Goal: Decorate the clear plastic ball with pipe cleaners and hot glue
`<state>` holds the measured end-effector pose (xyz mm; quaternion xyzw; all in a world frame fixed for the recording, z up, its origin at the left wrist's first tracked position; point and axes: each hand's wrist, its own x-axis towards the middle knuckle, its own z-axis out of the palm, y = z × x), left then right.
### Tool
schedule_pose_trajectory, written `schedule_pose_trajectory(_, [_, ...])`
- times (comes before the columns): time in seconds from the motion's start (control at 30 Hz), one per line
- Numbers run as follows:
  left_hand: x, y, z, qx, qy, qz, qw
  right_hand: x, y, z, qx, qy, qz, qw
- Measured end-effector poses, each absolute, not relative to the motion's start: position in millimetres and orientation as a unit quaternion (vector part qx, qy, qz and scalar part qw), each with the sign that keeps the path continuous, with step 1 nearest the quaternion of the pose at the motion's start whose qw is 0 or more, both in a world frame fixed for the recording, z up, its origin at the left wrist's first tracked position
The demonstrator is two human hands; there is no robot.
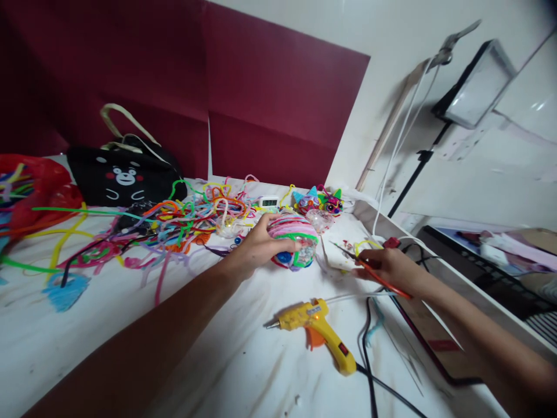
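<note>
My left hand [256, 247] is closed around the side of a ball wrapped in pipe cleaners [293, 229], pink and white on top with a green band and a blue spot. A clear part of the ball shows at its lower right. To its right, my right hand [389, 268] grips a slim orange-handled tool [376, 273] whose dark, pointed tip points left. Whether it is scissors or tweezers cannot be made out. Below the ball, a yellow hot glue gun [319, 328] lies on the white table, nozzle to the left.
A tangle of colourful pipe cleaners [187, 223] spreads left. Behind the ball are a small digital timer [268, 202] and two decorated figures [307, 200]. Further left sit a black bag [124, 174] and a red plastic bag [47, 194]. Black cables [369, 354] cross the table at right.
</note>
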<state>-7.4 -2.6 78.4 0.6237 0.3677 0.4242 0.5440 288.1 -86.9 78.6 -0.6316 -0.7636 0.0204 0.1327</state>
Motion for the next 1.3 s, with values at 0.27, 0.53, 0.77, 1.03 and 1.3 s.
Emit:
schedule_pose_trajectory(0.27, [-7.3,-6.7,81.0,0.556,0.362,0.406,0.629,292.2,-74.7,45.8,-0.618,-0.781,-0.013,0.087])
schedule_pose_trajectory(0.53, [-3.5,-7.0,72.3,0.550,0.320,0.418,0.648,250.5,-81.2,70.8,-0.587,-0.729,0.047,0.347])
schedule_pose_trajectory(0.77, [5.0,-20.5,74.1,0.535,0.324,0.446,0.640,184.9,-85.0,73.4,-0.544,-0.681,0.144,0.469])
schedule_pose_trajectory(1.03, [7.9,-19.0,68.3,0.555,0.277,0.463,0.633,181.2,-69.7,63.0,-0.538,-0.662,0.168,0.494])
schedule_pose_trajectory(1.3, [8.0,-16.4,65.4,0.550,0.250,0.443,0.662,178.5,-70.4,65.9,-0.540,-0.665,0.161,0.490])
